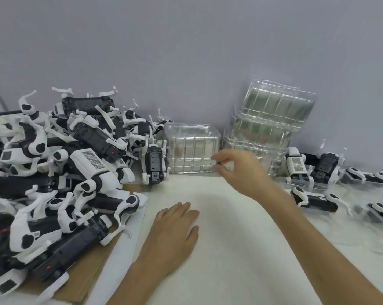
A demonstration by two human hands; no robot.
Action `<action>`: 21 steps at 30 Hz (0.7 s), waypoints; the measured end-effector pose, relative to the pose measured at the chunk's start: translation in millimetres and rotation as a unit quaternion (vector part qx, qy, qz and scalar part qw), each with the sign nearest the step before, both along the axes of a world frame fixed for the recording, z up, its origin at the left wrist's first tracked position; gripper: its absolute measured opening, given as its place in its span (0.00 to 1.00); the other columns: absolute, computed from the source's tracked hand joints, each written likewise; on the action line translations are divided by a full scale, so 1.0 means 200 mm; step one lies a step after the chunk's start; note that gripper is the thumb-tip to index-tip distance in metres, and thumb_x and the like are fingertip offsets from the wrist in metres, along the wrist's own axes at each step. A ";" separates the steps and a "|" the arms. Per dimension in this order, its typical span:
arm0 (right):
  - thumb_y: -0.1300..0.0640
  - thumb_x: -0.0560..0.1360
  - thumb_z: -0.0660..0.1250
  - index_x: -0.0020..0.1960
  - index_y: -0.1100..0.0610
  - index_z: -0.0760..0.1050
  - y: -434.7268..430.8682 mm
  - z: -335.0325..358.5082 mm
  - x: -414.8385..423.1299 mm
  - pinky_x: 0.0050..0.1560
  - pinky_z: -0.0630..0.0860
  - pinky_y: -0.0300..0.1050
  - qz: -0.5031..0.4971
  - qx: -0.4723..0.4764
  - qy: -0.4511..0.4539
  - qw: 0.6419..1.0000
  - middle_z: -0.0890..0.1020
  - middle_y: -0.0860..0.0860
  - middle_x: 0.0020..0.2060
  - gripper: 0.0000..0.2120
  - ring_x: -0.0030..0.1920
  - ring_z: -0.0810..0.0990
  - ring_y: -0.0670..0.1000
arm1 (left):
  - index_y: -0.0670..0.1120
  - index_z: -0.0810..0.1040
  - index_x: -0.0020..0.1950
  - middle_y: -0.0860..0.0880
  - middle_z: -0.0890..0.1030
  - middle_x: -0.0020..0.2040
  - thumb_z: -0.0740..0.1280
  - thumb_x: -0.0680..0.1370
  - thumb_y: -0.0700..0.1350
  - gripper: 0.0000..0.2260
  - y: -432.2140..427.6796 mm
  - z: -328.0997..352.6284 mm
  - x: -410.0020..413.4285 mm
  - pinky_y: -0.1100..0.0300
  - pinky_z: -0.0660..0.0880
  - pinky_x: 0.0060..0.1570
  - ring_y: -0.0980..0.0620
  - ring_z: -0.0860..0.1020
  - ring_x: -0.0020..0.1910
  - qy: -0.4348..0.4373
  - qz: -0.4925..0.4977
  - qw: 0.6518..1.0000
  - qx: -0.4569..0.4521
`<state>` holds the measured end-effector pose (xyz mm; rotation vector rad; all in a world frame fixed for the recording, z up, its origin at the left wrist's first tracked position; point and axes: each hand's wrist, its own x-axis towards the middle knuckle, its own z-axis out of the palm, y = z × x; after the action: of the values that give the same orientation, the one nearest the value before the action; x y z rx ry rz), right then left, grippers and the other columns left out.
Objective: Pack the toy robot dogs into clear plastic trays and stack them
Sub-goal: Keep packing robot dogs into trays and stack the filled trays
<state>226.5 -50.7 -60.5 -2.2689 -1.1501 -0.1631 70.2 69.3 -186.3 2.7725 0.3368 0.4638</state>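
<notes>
the left hand [175, 227] lies flat, palm down, fingers straight and slightly spread, on the white sheet [230, 249] that covers the tabletop. the right hand [239, 170] reaches forward above the sheet, with thumb and forefinger drawn close together at the lower right corner of a short stack of clear trays [192, 150]. whether they actually pinch the tray edge cannot be told.

a taller, leaning stack of clear trays [272, 119] stands just right of the short one, against the grey wall [186, 51]. a big heap of black-and-white toy dogs [65, 172] fills the left side, resting partly on a piece of brown cardboard [91, 267]. one toy dog [155, 166] stands on end between the heap and the short tray stack, just beside the stack. on the right, more toy dogs [311, 168] lie near the tall stack, some seated in clear trays, and another dog [313, 200] lies nearer the right forearm.
</notes>
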 end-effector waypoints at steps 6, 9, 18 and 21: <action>0.55 0.77 0.70 0.75 0.51 0.66 0.51 0.03 0.20 0.69 0.66 0.55 -0.013 -0.124 -0.137 0.983 0.71 0.51 0.72 0.28 0.71 0.69 0.54 | 0.56 0.70 0.72 0.55 0.65 0.76 0.55 0.83 0.51 0.17 0.00 0.01 -0.01 0.60 0.52 0.71 0.56 0.59 0.76 -0.029 -0.011 0.999 -0.015; 0.52 0.71 0.76 0.78 0.53 0.58 0.61 0.00 0.29 0.72 0.61 0.61 0.009 -0.262 -0.196 0.945 0.66 0.54 0.74 0.42 0.73 0.66 0.57 | 0.55 0.80 0.59 0.54 0.79 0.65 0.65 0.76 0.49 0.13 -0.01 0.04 -0.01 0.60 0.70 0.64 0.55 0.76 0.65 -0.045 -0.015 0.999 0.007; 0.52 0.65 0.74 0.71 0.54 0.63 0.65 -0.09 0.36 0.58 0.74 0.57 0.054 -0.243 -0.299 0.921 0.73 0.52 0.64 0.38 0.64 0.72 0.56 | 0.56 0.82 0.46 0.57 0.82 0.50 0.67 0.69 0.48 0.08 0.01 0.02 0.02 0.63 0.66 0.50 0.55 0.81 0.50 -0.073 0.010 0.997 0.004; 0.49 0.65 0.75 0.73 0.55 0.61 0.65 -0.11 0.36 0.59 0.75 0.57 0.049 -0.239 -0.319 0.916 0.73 0.53 0.63 0.41 0.63 0.73 0.56 | 0.55 0.81 0.47 0.57 0.82 0.51 0.65 0.71 0.48 0.08 0.01 0.02 0.03 0.61 0.64 0.51 0.54 0.80 0.52 -0.067 0.023 0.997 0.000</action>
<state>297.6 79.8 -81.5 -2.6610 -1.7931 -0.6907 75.4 71.9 -182.0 2.7198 0.3690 0.6581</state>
